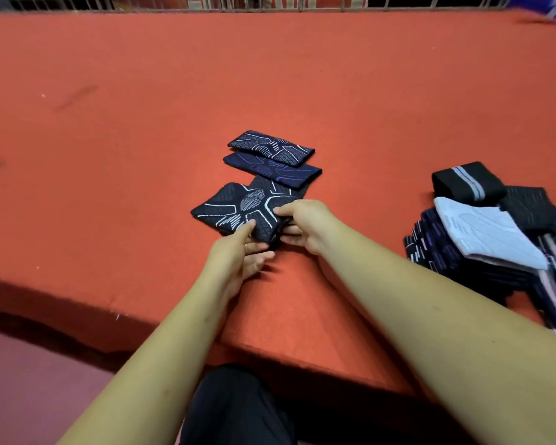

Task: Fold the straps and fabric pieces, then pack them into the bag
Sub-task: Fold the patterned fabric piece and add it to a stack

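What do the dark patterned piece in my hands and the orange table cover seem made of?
Dark patterned fabric piece: probably stretchy knit, matte; a diamond grid texture and knitted-in white lines show. Orange table cover: likely felt-like cloth, matte, no glare.

Nothing can be read here: the dark knitted fabric pieces [238, 207] carry only white and purple line patterns, no letters or numbers.

Left hand [238, 253] and right hand [307, 224] apparently pinch the patterned fabric piece [235, 203].

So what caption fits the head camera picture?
Left hand and right hand grip a patterned fabric piece on the red table.
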A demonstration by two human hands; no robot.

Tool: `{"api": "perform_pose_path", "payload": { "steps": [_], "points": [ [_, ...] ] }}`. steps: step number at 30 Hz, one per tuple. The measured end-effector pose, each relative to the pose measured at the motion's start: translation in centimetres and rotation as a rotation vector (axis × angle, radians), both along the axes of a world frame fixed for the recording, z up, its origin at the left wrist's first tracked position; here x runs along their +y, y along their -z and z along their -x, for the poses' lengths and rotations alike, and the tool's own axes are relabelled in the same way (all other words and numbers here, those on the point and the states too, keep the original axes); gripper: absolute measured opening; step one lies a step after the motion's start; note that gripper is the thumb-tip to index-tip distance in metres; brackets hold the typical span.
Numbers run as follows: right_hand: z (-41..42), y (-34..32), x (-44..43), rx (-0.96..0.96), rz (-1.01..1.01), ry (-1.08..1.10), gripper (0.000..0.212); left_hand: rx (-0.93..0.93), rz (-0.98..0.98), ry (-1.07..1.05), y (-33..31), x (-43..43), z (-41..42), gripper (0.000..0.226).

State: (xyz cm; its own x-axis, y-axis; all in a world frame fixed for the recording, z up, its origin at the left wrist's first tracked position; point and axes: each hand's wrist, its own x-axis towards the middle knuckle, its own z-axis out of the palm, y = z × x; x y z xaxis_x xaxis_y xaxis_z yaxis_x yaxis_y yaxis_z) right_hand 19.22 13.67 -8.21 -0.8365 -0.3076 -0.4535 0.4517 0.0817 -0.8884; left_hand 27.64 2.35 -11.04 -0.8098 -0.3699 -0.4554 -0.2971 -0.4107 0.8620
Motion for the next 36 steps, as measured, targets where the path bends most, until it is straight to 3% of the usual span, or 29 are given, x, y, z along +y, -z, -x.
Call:
{"api": "perform_pose_path", "payload": {
  "steps": [3, 7, 11, 14, 16, 18, 21, 23, 24, 26, 28, 30, 36],
  "points": [
    [-2.0, -0.6, 1.6, 0.059, 0.086, -0.032, 0.009, 0.02, -0.116, -0.01, -0.2, 0.5, -1.2, 0.032],
    [-4.5, -1.3, 4.9, 0.044, 0.226, -0.048, 0.018, 0.093, -0.316, -0.111, -0.1, 0.7, -2.6, 0.018],
    [-6.3, -0.4, 9.0, 0.039, 0.117, -0.102, 0.012, 0.117, -0.278, -0.079, 0.3, 1.5, -4.3, 0.024],
    [-6.9, 1.0, 11.7, 0.081, -0.001, -0.078, 0.028, 0.146, -0.174, -0.07, 0.1, 2.9, -5.5, 0.021],
    [-7.2, 1.6, 12.8, 0.086, -0.018, 0.012, 0.026, 0.164, -0.052, -0.051, 0.2, 3.8, -6.1, 0.019],
    [-7.4, 2.0, 13.3, 0.097, -0.015, 0.094, 0.025, 0.144, 0.217, 0.0, 0.3, 4.4, -6.9, 0.012],
    [-7.6, 2.9, 13.6, 0.18, -0.129, 0.177, 0.029, 0.157, 0.755, 0.126, 1.0, 5.1, -7.8, 0.034],
    [-7.9, 4.0, 13.9, 0.269, -0.273, 0.207, 0.028, 0.207, 0.943, 0.193, 1.4, 5.8, -8.2, 0.028],
    [-8.2, 4.5, 14.2, 0.3, -0.309, 0.218, 0.028, 0.247, 0.963, 0.219, 1.6, 6.1, -8.3, 0.021],
    [-8.7, 5.5, 14.7, 0.347, -0.262, 0.227, 0.032, 0.274, 0.861, 0.213, 1.6, 6.4, -8.4, 0.027],
    [-9.1, 6.2, 15.1, 0.403, -0.188, 0.218, 0.033, 0.216, 0.704, 0.111, 1.9, 6.2, -7.9, 0.016],
    [-9.3, 6.5, 15.4, 0.449, -0.158, 0.207, 0.031, 0.189, 0.675, 0.091, 2.4, 5.9, -7.3, 0.02],
    [-9.6, 6.1, 15.8, 0.554, -0.149, 0.163, 0.02, 0.457, 0.77, 0.564, 2.7, 7.0, -7.7, 0.062]
  ]
}}
